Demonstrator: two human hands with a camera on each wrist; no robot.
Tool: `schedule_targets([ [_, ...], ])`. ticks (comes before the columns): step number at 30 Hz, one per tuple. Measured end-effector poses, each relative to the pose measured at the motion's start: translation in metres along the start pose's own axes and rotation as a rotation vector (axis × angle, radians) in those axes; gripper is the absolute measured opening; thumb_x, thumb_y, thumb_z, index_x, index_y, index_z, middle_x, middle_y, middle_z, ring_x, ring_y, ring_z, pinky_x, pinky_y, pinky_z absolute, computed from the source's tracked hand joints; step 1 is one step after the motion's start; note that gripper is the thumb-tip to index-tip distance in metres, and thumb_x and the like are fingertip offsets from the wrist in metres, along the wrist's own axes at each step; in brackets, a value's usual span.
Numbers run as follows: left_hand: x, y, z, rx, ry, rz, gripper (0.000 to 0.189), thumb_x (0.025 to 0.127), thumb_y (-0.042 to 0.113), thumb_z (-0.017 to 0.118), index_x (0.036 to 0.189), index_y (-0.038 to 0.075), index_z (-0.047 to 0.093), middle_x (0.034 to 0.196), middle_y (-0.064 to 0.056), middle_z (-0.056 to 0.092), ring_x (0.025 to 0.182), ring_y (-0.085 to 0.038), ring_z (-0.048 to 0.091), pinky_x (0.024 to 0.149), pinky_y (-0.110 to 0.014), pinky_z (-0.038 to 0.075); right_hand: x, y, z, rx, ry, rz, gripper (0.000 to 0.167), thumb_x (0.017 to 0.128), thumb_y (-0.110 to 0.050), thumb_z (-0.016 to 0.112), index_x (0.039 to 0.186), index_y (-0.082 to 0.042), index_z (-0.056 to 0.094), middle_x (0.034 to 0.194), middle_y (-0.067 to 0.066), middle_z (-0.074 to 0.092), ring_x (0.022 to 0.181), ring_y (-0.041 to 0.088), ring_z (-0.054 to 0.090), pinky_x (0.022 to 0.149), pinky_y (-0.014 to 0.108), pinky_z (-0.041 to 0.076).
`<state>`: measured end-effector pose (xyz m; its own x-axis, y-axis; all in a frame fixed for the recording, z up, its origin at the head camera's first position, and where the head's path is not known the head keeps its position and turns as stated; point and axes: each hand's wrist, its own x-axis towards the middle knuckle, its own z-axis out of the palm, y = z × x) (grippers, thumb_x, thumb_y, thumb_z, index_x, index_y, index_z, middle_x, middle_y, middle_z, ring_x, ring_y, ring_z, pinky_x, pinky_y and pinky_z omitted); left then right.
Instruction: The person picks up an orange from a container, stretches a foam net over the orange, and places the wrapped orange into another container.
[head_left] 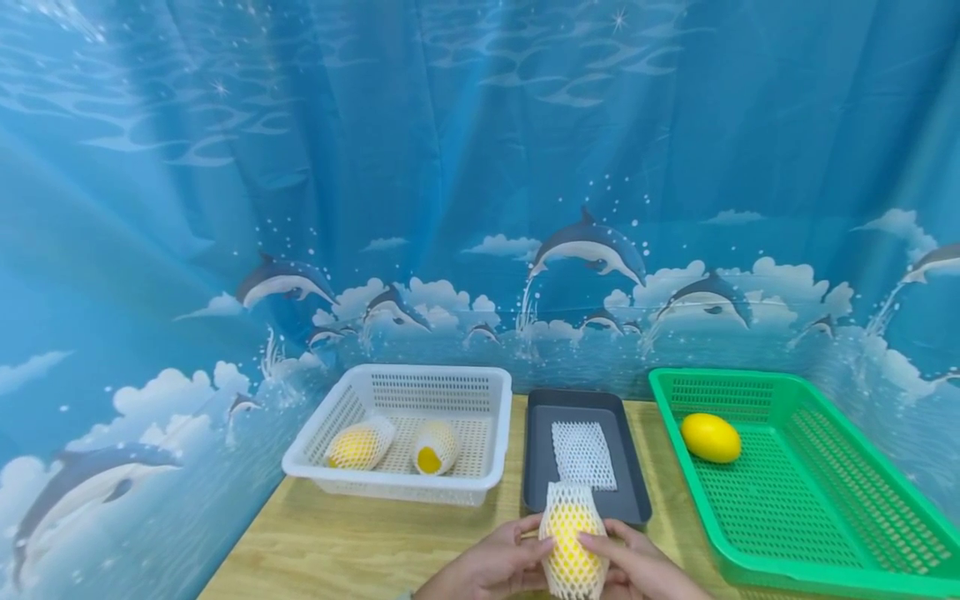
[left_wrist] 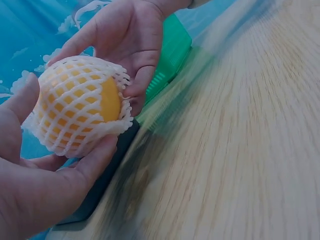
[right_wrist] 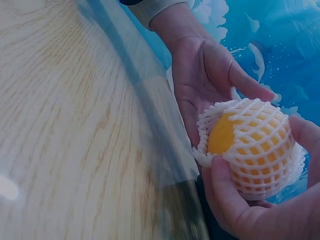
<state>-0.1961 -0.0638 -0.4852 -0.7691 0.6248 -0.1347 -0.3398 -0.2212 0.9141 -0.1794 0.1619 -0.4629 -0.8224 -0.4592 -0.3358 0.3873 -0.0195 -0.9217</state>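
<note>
A yellow oval fruit (left_wrist: 110, 100) sits inside a white foam net (head_left: 573, 500), held up between both hands in front of the dark tray. My left hand (head_left: 498, 560) grips it from the left, with the thumb on the near face. From the right, my right hand (head_left: 637, 565) grips the same netted fruit, its thumb also pressing the mesh. In both wrist views the net's end gapes and bare yellow skin shows there. Fingers of both hands curl around the sides and underneath, partly hidden behind the fruit.
A flat white foam net (head_left: 587, 457) lies in the dark grey tray (head_left: 535, 454). Left of it, a white basket (head_left: 405, 490) holds two netted yellow fruits (head_left: 354, 447). On the right, a green basket (head_left: 825, 575) holds one bare yellow fruit (head_left: 711, 438). All stand on a wooden table (head_left: 352, 533).
</note>
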Motion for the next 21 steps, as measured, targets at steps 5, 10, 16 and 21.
schedule_targets([
  [5,-0.0007,0.0008,0.0019,0.045,0.047,0.008,0.062,0.096,0.005,0.058,0.147,-0.006,0.025,0.122,-0.020,0.062,0.108,-0.032,0.063,0.095,-0.049,0.051,0.0002,0.0011,0.0019,0.022,-0.024,-0.042,0.068,0.100,-0.034,0.051,0.137,0.013,0.018,0.103,0.015,0.067,0.097,0.032,0.068,0.085,0.045,0.056],
  [10,-0.0008,0.0017,0.0028,0.068,0.070,0.002,0.060,0.095,0.007,0.060,0.146,-0.002,0.030,0.119,-0.014,0.064,0.104,-0.029,0.064,0.092,-0.046,0.053,0.0011,0.0031,0.0029,0.041,-0.047,-0.056,0.067,0.101,-0.032,0.050,0.137,0.012,0.017,0.104,0.015,0.066,0.097,0.032,0.068,0.085,0.045,0.056],
  [16,0.0013,0.0011,0.0062,0.088,0.111,0.024,0.060,0.092,0.006,0.063,0.144,0.000,0.034,0.118,-0.012,0.063,0.102,-0.029,0.064,0.087,-0.046,0.055,0.0034,0.0055,0.0042,0.052,-0.037,-0.063,0.071,0.100,-0.031,0.052,0.139,0.013,0.011,0.106,0.015,0.065,0.098,0.033,0.067,0.086,0.046,0.056],
  [21,0.0023,0.0007,0.0099,0.125,0.171,0.044,0.063,0.089,0.006,0.064,0.144,0.002,0.035,0.118,-0.013,0.063,0.099,-0.033,0.065,0.084,-0.048,0.056,0.0033,0.0049,0.0076,0.051,-0.039,-0.106,0.075,0.100,-0.028,0.053,0.140,0.015,0.008,0.111,0.018,0.062,0.101,0.035,0.066,0.088,0.048,0.054],
])
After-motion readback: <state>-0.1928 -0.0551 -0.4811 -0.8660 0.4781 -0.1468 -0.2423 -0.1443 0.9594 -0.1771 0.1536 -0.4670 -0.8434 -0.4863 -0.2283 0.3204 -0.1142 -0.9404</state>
